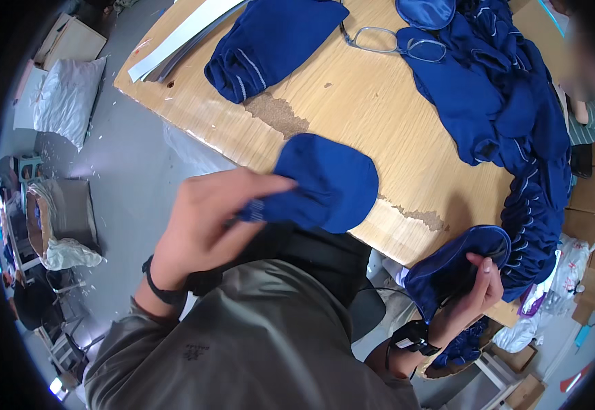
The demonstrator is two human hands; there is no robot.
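Observation:
My left hand is closed on a blue fabric piece, pinching its narrow end between thumb and fingers. The piece has a rounded far end and hangs over the table's front edge. Lower right, my right hand has its fingers bent at the mouth of a blue fabric pouch with a stitched rim. The pouch gapes open, its inside looks dark, and the hand seems to grip it from within. Beside it runs a long bunched row of blue fabric pieces with pale edging.
The wooden table has worn patches along its edge. On it lie a folded blue cloth stack, eyeglasses and white strips. A white sack stands on the floor at left. Another person's striped sleeve shows at right.

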